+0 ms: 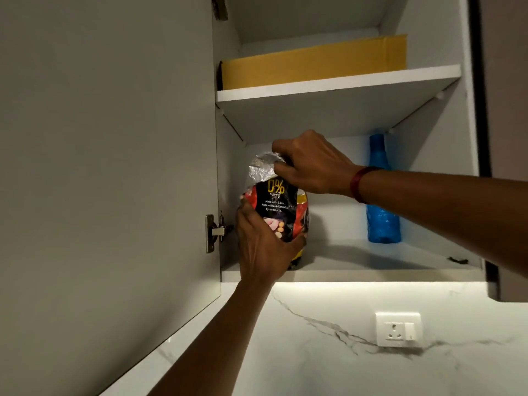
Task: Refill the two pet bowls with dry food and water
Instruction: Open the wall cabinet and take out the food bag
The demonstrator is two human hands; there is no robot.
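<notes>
A black, red and yellow dry pet food bag (275,208) with a crumpled silver top stands at the left of the lower shelf (357,271) in an open wall cabinet. My left hand (263,247) wraps round the bag's lower part from the front. My right hand (308,164) grips the folded silver top from above. A blue plastic water bottle (381,215) stands upright further right on the same shelf, partly behind my right forearm. No pet bowls are in view.
The cabinet door (108,167) hangs open on the left, its hinge (214,232) beside my left hand. A yellow cardboard box (311,64) lies on the upper shelf. Below the cabinet is a lit marble backsplash with a white wall socket (398,330).
</notes>
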